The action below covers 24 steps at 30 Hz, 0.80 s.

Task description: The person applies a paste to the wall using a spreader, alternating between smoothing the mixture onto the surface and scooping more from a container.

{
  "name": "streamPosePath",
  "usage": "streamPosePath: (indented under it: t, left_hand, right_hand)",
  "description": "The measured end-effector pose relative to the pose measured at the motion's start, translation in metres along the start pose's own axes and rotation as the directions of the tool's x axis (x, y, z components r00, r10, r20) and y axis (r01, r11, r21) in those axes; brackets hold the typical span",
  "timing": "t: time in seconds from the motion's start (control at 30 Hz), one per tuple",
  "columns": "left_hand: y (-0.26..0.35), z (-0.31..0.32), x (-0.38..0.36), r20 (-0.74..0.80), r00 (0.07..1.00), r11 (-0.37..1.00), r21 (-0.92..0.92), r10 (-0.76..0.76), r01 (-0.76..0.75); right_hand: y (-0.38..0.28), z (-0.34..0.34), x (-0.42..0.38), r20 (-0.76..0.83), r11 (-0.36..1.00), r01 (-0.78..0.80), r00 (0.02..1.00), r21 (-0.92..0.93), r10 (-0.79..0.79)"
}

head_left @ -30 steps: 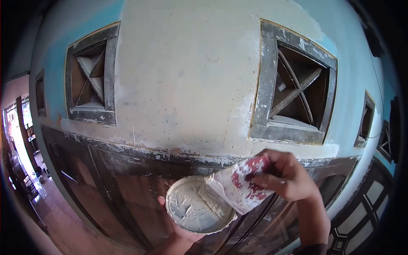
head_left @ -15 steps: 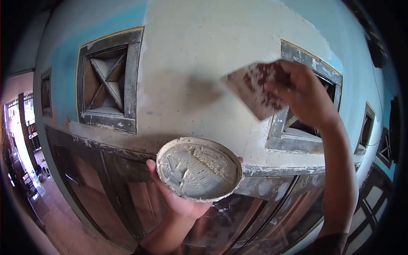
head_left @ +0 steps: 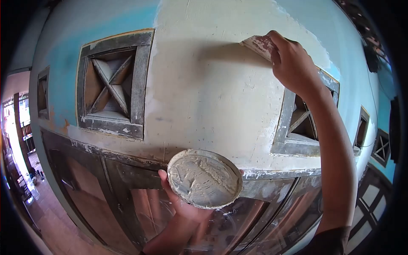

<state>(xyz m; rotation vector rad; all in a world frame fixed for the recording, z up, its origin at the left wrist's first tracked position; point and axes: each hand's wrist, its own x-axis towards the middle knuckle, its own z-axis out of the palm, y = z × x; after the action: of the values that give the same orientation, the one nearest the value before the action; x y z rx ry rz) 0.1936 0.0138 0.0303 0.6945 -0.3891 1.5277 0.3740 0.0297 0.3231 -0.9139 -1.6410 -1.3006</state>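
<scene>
My left hand (head_left: 187,208) grips a round, shallow lid (head_left: 204,178) from below, thumb at its left rim and a fingertip showing at the right. Thick cream-grey putty coats the inside of the lid. Higher up, my right hand (head_left: 293,61) is closed on a flat putty scraper (head_left: 260,46), reddish and smeared with putty. The scraper is tilted at the cream-coated wall (head_left: 212,93), its edge at or very near the surface; exact contact is hard to tell. Its shadow falls on the wall to the left.
Wooden vent frames with crossed slats sit in the wall, one on the left (head_left: 112,85) and one behind my right forearm (head_left: 297,123). Below runs a putty-spotted wooden ledge with glazed dark doors (head_left: 140,199). A bright doorway (head_left: 19,131) opens at far left above a tiled floor.
My right hand has raised the scraper up to the wall and turned it from broadside to nearly edge-on. The lid in my left hand sits slightly lower and further right in view.
</scene>
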Motion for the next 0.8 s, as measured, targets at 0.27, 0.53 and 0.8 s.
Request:
streamPosePath:
  t: [0.27,0.53,0.8]
  left_hand:
    - [-0.002,-0.004,0.002,0.276,0.96,0.907,-0.39,-0.047,0.157]
    - [0.001,0.001,0.001,0.089,0.992,0.992,0.096,-0.09,0.082]
    - [0.0,-0.015,0.002,0.059,0.991,0.992,0.051,-0.122,0.12]
  right_hand:
    - [0.0,0.006,-0.006,-0.088,0.995,0.079,0.993,-0.068,-0.085]
    - [0.007,0.023,-0.015,-0.192,0.976,0.2,0.958,-0.086,-0.213]
    - [-0.006,0.046,-0.042,-0.111,0.978,0.204,0.972,-0.041,-0.208]
